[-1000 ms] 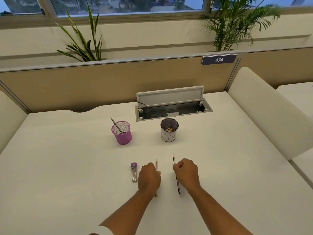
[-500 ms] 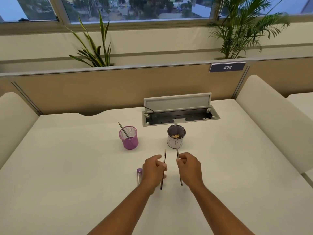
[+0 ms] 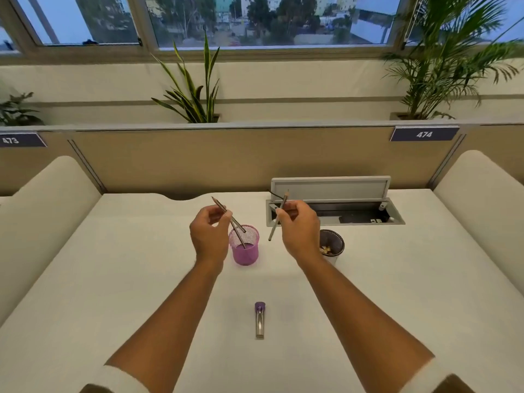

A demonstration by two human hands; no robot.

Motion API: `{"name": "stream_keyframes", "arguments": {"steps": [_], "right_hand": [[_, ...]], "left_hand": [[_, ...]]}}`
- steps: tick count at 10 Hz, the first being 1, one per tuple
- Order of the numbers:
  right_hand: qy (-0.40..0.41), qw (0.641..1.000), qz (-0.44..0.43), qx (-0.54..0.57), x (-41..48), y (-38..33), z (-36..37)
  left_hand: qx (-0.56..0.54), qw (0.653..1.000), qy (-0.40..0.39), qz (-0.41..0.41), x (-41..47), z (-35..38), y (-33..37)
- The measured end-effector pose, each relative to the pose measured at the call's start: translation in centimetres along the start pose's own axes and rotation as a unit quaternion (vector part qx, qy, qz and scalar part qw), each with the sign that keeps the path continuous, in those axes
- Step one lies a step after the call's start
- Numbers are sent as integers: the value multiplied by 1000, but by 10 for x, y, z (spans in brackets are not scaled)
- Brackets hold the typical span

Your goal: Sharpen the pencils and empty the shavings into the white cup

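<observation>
My left hand pinches a dark pencil whose lower end reaches into the pink mesh holder. Another pencil leans inside that holder. My right hand grips a second grey pencil, tilted, in the air just right of the holder. The white cup with shavings inside stands behind my right wrist, partly hidden. A purple-capped sharpener lies on the white desk between my forearms.
An open cable box with a raised grey lid sits at the back of the desk. Padded white dividers flank both sides. A beige partition with plants behind it closes off the far edge.
Both hands lifted their pencils off the desk and carried them forward to the pink holder. The camera view tilted, so the sharpener now lies nearer to me.
</observation>
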State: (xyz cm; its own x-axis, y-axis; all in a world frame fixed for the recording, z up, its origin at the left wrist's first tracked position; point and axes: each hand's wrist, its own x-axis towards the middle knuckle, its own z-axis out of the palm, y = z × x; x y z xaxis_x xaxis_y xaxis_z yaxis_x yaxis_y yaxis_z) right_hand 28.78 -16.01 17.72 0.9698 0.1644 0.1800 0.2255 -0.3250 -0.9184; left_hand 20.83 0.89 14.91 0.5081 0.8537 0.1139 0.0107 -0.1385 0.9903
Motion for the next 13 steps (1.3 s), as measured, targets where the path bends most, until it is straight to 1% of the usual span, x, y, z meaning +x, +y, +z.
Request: {"name": "stream_keyframes", "arguments": {"steps": [1,2,3,4,5,6,8,10,12,13], "right_hand": [[-6,1000,0,-4,16,-6,22],[-21,999,12,-22,26,-4,44],[-51,996,34,-69,28,10,64],[-73,988,53,-127,31,27,87],[-78,982,53,-165,32,36,91],[-103,969,50,-220,34,50,106],[-116,952,32,-280,34,62,123],[-121,948,21,-295,33,65,128],[-109,954,24,-278,34,61,119],[-108,958,43,-262,34,62,106]], "left_hand": [[36,999,6,1,20,-3,-8],[64,998,-3,-18,30,-2,-25],[82,995,-15,-62,30,2,-43],[83,990,-15,-111,32,7,-63],[81,989,-21,-120,31,13,-61],[90,986,-21,-140,33,18,-74],[74,984,-26,-159,35,21,-87],[77,984,-19,-160,37,22,-90],[72,985,-39,-149,36,18,-88],[85,986,-35,-142,34,15,-82]]}}
